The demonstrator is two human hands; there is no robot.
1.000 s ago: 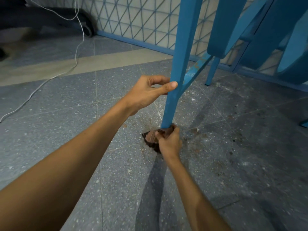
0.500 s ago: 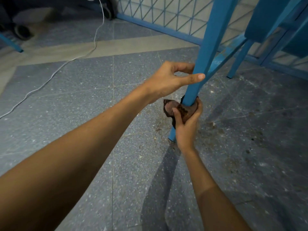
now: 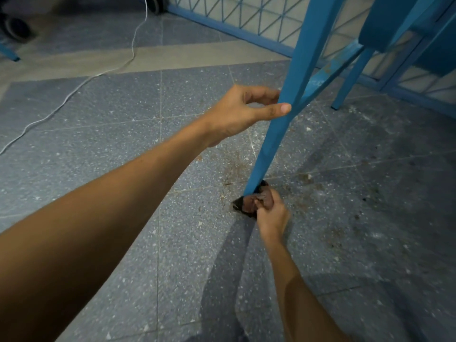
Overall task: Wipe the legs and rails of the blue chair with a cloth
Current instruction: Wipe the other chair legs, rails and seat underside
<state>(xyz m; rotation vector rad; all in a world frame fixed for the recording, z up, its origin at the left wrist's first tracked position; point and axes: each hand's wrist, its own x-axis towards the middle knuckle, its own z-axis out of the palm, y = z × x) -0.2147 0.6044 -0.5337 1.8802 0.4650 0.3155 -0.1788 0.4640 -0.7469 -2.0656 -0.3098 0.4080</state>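
Observation:
The blue chair's near leg [image 3: 288,102] slants down to the floor at the middle of the view. My left hand [image 3: 244,112] grips this leg about halfway up, thumb across the front and fingers behind. At the foot of the leg my right hand [image 3: 271,213] holds a crumpled brown cloth [image 3: 254,201] wrapped against the leg's base. A blue side rail [image 3: 328,72] runs from this leg to a far leg [image 3: 350,80]. The seat is out of view above.
The grey speckled tile floor [image 3: 123,144] carries brown dirt and white specks around the leg. A white cable [image 3: 74,87] trails across the floor at the left. A blue lattice fence [image 3: 246,23] runs along the back. A dark wheel [image 3: 14,28] sits at the far left.
My right hand slid the cloth up the leg half a second ago and has now moved it back down to the foot. My left hand kept its grip on the leg.

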